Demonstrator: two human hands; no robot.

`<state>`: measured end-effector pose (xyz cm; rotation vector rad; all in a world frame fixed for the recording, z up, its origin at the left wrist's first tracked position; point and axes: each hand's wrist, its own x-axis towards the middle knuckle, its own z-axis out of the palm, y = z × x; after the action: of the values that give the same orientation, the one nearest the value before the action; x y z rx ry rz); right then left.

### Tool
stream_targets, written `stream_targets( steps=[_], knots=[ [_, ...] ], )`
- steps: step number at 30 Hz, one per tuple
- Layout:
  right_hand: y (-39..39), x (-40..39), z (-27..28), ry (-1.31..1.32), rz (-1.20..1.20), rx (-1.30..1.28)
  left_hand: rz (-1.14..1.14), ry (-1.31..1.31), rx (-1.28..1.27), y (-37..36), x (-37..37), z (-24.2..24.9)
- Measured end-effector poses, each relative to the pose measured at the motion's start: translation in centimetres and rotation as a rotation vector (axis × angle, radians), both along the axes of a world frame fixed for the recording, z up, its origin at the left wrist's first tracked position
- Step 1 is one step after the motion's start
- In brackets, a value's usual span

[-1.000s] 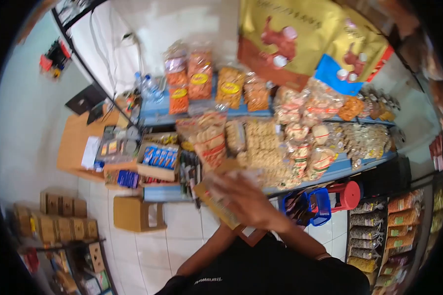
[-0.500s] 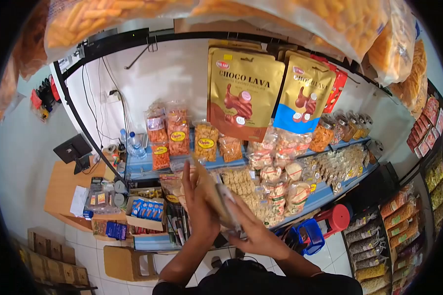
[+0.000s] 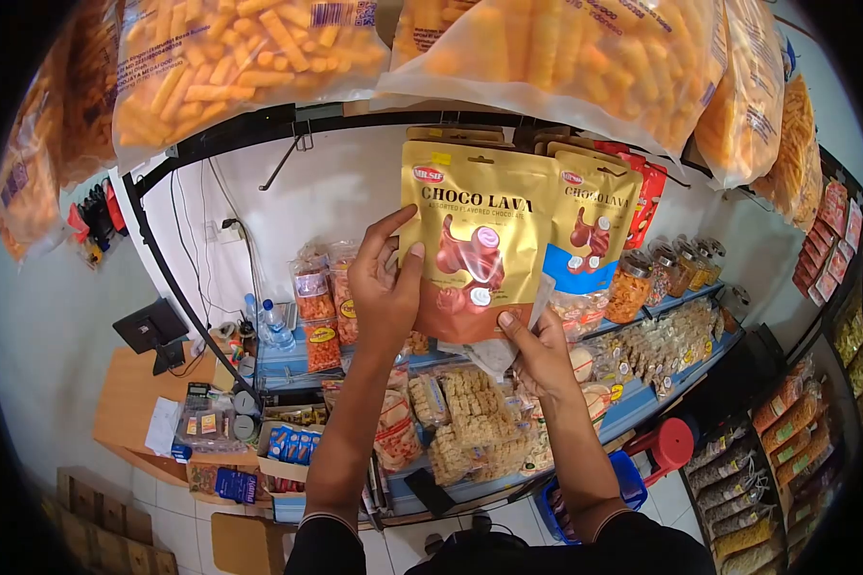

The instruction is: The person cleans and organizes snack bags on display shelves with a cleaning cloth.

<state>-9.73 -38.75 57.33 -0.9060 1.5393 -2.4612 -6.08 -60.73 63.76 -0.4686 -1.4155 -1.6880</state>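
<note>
A gold and brown Choco Lava pouch (image 3: 479,244) hangs upright at the front of the display, facing me. My left hand (image 3: 389,278) is closed on its left edge, thumb on the front, with the index finger raised along the side. At the lower right corner, my right hand (image 3: 544,353) pinches the pouch, thumb in front and other fingers hidden behind. A whitish, see-through sheet (image 3: 494,356) shows under the pouch beside the right fingers; I cannot tell what it is. Right behind hangs a gold and blue Choco Lava pouch (image 3: 590,216).
Large bags of orange snack sticks (image 3: 259,62) hang overhead. Below my hands, packs of pale crackers (image 3: 475,412) lie on the blue shelf (image 3: 633,407). Snack jars (image 3: 631,273) stand at right. A blue basket (image 3: 628,479) and red stool (image 3: 671,443) are on the floor.
Both hands have risen from low over the shelf, where a blurred tan flat thing was between them, to the hanging gold and brown pouch, and now grip its edges. The view has tilted up.
</note>
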Motion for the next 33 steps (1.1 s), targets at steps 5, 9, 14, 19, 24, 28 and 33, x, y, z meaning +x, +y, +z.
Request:
stream_targets(
  steps=[5, 9, 14, 19, 24, 28, 33],
  knots=[
    [-0.3, -0.5, -1.0, -0.135, 0.016, -0.067, -0.015, -0.021, 0.002, -0.2, -1.2, -0.8],
    [-0.1, -0.5, -1.4, -0.169, 0.02, -0.051, 0.006, -0.033, 0.014, 0.1, -1.2, -1.2],
    [-0.3, -1.4, -2.5, -0.164, 0.004, -0.076, 0.024, -0.032, 0.0, 0.0, -1.5, -1.8],
    [-0.2, -2.2, -3.7, -0.202, -0.058, -0.077, 0.051, -0.076, 0.065, 0.0, -1.2, -2.3],
    [0.2, -1.3, -5.0, -0.264, -0.065, -0.085, 0.071, -0.087, 0.051, -0.4, -1.3, -3.9],
    [1.6, -0.7, -7.9, -0.318, -0.047, -0.023, 0.113, -0.074, 0.071, -0.3, -1.1, -5.5],
    [5.7, 1.7, -12.8, -0.358, -0.048, 0.092, 0.347, -0.156, 0.012, 1.4, 2.0, -9.5]
  ],
)
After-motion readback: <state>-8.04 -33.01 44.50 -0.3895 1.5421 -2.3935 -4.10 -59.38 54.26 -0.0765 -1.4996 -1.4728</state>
